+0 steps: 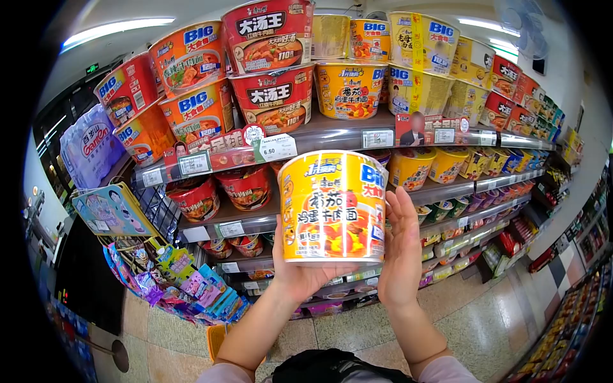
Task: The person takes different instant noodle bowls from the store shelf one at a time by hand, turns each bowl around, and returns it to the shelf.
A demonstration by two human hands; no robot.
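A yellow-orange instant noodle cup [332, 207] is held upright in front of the shelves, its printed front facing me. My left hand [297, 271] supports it from below and along its left side; most of its fingers are hidden behind and under the cup. My right hand [402, 249] stands upright along the cup's right side, fingers pointing up, the palm turned toward the cup. Similar yellow cups [348, 92] and red noodle cups [269, 96] stand stacked on the top shelf just beyond.
Shelf edges with price tags [278, 147] run across behind the cup. Snack packets [191, 281] hang at the lower left, beside purple-wrapped bottles [96, 150]. An orange object [217, 341] is on the floor near my left forearm. More shelves line the right side.
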